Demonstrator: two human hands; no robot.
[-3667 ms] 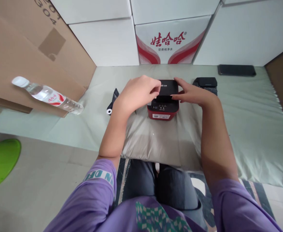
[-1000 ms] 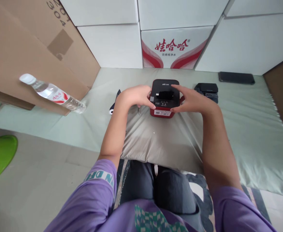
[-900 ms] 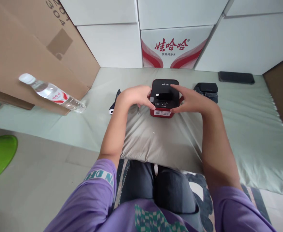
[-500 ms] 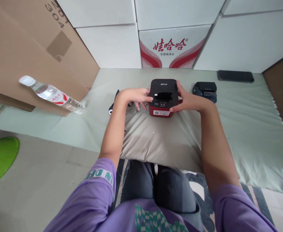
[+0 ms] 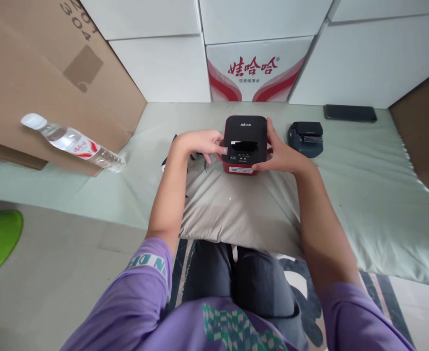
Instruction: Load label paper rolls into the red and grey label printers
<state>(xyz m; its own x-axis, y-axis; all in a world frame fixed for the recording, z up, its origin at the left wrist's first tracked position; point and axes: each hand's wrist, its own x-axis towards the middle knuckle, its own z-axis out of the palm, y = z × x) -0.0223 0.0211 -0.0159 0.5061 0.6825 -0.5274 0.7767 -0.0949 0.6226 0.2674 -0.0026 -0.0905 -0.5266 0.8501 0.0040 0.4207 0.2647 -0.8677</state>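
A small red and black printer (image 5: 246,130) with a dark slot in its top is between my two hands on the pale green cloth. My left hand (image 5: 209,145) is at its left side, thumb on the top edge near the front corner and fingers curled beside it. Around the right side goes my right hand (image 5: 278,155), thumb by the front corner and fingers along the back right edge. A strip of white label shows on the front face. Dark items (image 5: 196,158) lie partly hidden beneath my left wrist.
A smaller dark device (image 5: 305,139) sits right of the printer, with a black phone (image 5: 349,113) behind it. A water bottle (image 5: 73,141) leans at the left near a cardboard box (image 5: 100,97). White cartons (image 5: 159,70) are stacked along the back.
The printer appears to have tipped a little, so less of its front label shows. My left fingers have drawn in against its side. The whole view has shifted slightly.
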